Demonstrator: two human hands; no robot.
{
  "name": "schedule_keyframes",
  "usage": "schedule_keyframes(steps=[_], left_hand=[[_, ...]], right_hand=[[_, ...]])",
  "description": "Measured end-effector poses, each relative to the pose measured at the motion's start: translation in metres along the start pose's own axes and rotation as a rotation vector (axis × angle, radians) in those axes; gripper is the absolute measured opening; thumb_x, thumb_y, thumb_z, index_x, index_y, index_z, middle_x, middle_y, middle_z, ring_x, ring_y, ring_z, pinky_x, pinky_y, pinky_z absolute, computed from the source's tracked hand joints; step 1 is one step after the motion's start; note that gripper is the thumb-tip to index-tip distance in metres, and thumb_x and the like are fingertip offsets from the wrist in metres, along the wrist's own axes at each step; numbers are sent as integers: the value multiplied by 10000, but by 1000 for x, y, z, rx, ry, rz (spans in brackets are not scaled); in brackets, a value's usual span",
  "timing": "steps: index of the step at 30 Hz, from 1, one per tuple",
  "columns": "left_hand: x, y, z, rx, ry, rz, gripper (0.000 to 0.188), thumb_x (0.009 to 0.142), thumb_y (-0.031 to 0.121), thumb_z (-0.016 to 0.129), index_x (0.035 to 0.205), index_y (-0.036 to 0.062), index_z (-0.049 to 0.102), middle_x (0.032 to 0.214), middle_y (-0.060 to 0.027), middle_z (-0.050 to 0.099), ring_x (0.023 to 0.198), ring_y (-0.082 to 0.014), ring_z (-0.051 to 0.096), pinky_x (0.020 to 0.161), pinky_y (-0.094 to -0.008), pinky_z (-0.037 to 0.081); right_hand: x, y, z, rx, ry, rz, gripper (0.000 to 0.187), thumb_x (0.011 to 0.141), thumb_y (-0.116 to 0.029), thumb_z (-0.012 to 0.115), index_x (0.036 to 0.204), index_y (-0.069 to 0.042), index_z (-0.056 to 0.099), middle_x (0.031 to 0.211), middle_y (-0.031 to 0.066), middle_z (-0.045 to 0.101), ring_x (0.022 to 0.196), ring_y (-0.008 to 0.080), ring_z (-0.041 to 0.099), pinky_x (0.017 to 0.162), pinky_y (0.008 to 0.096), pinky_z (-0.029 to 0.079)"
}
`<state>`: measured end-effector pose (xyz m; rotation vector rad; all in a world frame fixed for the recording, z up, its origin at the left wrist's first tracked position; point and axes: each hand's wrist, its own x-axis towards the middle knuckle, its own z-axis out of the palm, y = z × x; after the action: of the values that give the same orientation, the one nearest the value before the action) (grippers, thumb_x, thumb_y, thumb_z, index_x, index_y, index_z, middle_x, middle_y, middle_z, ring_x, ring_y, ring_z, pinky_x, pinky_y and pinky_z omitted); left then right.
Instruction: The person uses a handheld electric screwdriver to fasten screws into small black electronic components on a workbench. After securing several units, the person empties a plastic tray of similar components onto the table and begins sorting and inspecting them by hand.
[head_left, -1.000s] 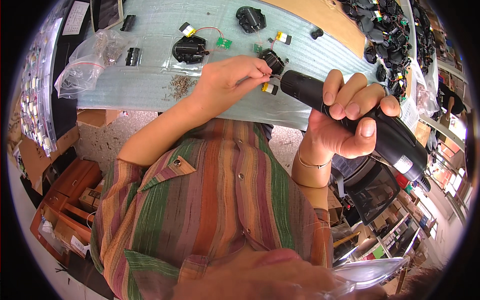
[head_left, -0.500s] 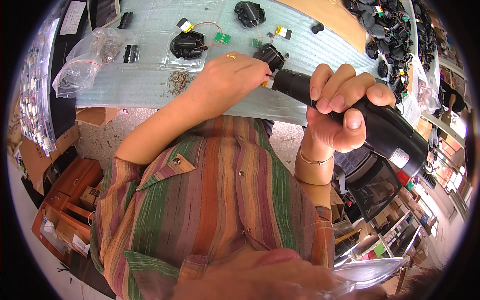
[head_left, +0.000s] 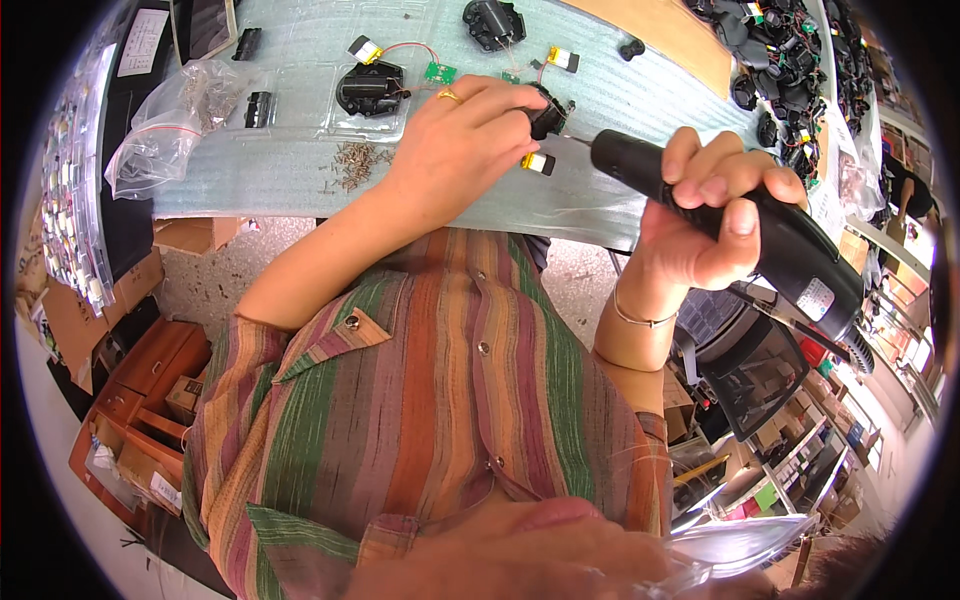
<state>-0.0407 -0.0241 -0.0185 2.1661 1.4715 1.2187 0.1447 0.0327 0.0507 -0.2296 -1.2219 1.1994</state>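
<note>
My right hand (head_left: 715, 205) is wrapped round a black electric screwdriver (head_left: 790, 250), held tilted with its nose toward the upper left. The thin bit (head_left: 577, 138) points at a black plastic housing (head_left: 546, 112) on the table. My left hand (head_left: 470, 140) has its fingers bent against that housing and covers part of it. Below those fingertips lies a small silver and yellow battery (head_left: 538, 163). The exact spot where the bit's tip ends is too small to make out.
Two more housings (head_left: 370, 90) (head_left: 492, 24), green circuit boards (head_left: 440, 72) and batteries (head_left: 365, 49) lie on the table. Loose screws (head_left: 355, 165) are heaped left of my wrist, near a clear bag (head_left: 170, 140). Many black assemblies (head_left: 775, 60) crowd the right side.
The screwdriver has drawn back to the right, so its bit now shows. My left hand has shifted up onto the housing, uncovering more of the battery below.
</note>
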Motion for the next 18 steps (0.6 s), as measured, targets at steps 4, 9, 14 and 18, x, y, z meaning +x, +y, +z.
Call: schedule_keyframes(steps=[4, 9, 14, 18], left_hand=[[-2, 0, 21, 197, -20, 106, 129, 730, 102, 652, 810, 74, 553, 1085, -38, 609, 1034, -242, 583, 762, -362, 494], [-7, -9, 16, 103, -49, 111, 181, 721, 28, 697, 748, 31, 519, 1112, -75, 611, 1049, -277, 593, 841, -372, 501], [-19, -17, -24, -35, -274, -3, 179, 747, 10, 701, 746, 15, 521, 1154, -102, 606, 1039, -307, 603, 852, -400, 498], [-32, -25, -23, -47, -133, 54, 148, 737, 16, 684, 757, 21, 537, 1145, -85, 590, 994, -304, 592, 813, -397, 504]], right_hand=[[4, -11, -10, -17, 80, 3, 307, 845, -102, 582, 1149, -108, 537, 669, 39, 492, 555, 138, 458, 498, 315, 399], [2, -13, -12, -22, 93, -9, 309, 844, -108, 579, 1150, -108, 538, 670, 36, 485, 556, 140, 452, 495, 316, 400], [-2, -9, -11, 80, 83, 28, 320, 851, -98, 577, 1166, -106, 524, 678, 43, 491, 573, 149, 463, 490, 319, 401], [-7, 8, 1, 137, -2, 86, 347, 858, -98, 580, 1193, -101, 487, 684, 55, 500, 583, 162, 472, 499, 326, 414]])
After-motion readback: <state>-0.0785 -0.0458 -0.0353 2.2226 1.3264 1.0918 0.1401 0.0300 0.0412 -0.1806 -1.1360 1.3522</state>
